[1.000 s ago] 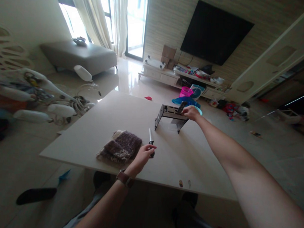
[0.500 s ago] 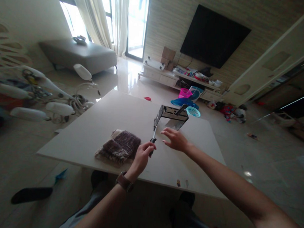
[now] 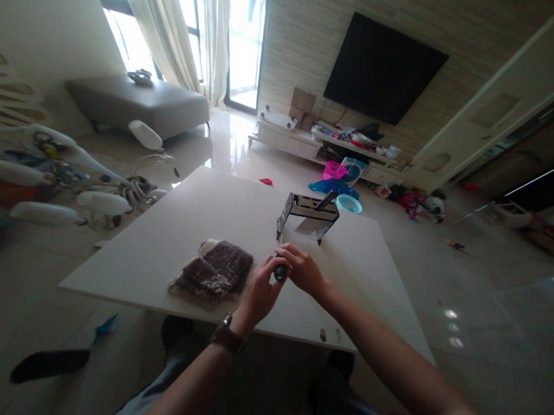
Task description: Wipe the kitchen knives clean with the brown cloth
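Note:
My left hand (image 3: 263,287), with a watch on its wrist, is closed round the black handle of a screwdriver (image 3: 281,272). Its metal shaft points away from me, toward the lower left leg of a metal frame (image 3: 311,204) standing on the white table (image 3: 157,252). Whether the tip touches the frame is unclear. Against the front of the handle and the shaft, my right hand (image 3: 302,269) has its fingers closed, partly hiding the tool. A folded brown and cream cloth (image 3: 215,269) lies left of my hands.
Two small items lie at the table's near edge, one of them brownish (image 3: 322,334). Beyond the far edge are a light blue basket (image 3: 348,203) and a pink basket (image 3: 334,170) on the floor. A large white lamp (image 3: 102,202) stands to the left.
My right hand has moved left and down from beside the frame and closed on the screwdriver. The screwdriver's handle end now points more toward me.

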### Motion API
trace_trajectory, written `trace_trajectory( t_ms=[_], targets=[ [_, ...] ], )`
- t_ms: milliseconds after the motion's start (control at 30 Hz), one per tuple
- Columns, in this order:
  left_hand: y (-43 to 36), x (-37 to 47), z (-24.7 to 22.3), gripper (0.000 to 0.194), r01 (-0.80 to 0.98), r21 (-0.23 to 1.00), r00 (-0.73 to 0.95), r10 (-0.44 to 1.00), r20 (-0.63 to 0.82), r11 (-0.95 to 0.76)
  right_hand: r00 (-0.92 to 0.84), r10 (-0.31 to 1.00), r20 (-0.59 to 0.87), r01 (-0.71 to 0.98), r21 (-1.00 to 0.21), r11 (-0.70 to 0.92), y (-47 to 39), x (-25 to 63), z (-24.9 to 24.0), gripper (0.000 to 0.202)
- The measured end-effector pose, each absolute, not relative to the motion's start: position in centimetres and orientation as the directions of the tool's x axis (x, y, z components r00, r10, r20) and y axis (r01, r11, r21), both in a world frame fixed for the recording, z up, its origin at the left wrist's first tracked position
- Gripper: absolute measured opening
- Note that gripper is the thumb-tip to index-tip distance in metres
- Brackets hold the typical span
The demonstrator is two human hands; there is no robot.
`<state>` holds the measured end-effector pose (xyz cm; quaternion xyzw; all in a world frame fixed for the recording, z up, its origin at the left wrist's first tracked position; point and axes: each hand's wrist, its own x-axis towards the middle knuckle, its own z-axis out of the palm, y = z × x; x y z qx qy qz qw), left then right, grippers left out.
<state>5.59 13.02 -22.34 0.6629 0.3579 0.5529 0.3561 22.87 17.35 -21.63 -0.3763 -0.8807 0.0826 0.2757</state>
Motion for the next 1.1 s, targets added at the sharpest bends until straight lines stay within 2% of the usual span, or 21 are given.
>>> trace_trajectory(
  t_ms=[100,200,267,333,467,600,767,933,1100],
  targets=[
    [13.2,5.7,-23.2,0.008,0.138,0.859,0.037,0.869,0.493,-0.493,-0.329,0.828,0.453,0.658,-0.519,0.546,14.7,22.9,-21.6,0.045],
    [13.3,5.6,-23.7,0.01,0.14,0.868,-0.029,0.874,0.485,-0.476,-0.038,0.894,0.447,0.676,-0.647,0.352,11.2,23.9,-22.9,0.036],
    [13.3,5.6,-23.8,0.011,0.122,0.869,-0.072,0.869,0.49,-0.48,0.176,0.905,0.388,0.652,-0.734,0.188,9.1,24.8,-24.5,0.029],
    [13.3,5.6,-23.8,0.013,0.078,0.876,-0.134,0.866,0.482,-0.475,0.264,0.906,0.332,0.622,-0.776,0.104,8.2,26.0,-26.5,0.03],
    [13.0,5.6,-23.3,0.023,-0.019,0.906,-0.273,0.874,0.401,-0.422,0.311,0.909,0.279,0.608,-0.793,0.036,12.8,29.9,-28.1,0.045],
    [12.7,5.8,-23.4,0.029,-0.013,0.912,-0.358,0.853,0.379,-0.41,0.331,0.924,0.19,0.561,-0.827,-0.03,23.2,36.0,-24.8,0.074],
    [13.0,5.6,-23.8,0.027,0.003,0.926,-0.384,0.855,0.349,-0.377,0.164,0.981,0.101,0.507,-0.862,0.004,33.9,41.0,-21.0,0.113],
    [13.8,5.3,-23.8,0.03,0.035,0.945,-0.389,0.867,0.312,-0.325,0.01,0.996,-0.087,0.418,-0.905,-0.083,37.5,42.2,-20.9,0.111],
    [14.2,5.3,-23.2,0.029,0.001,0.944,-0.395,0.867,0.303,-0.329,-0.044,0.983,-0.179,0.404,-0.903,-0.147,36.7,41.9,-20.8,0.097]
  ],
)
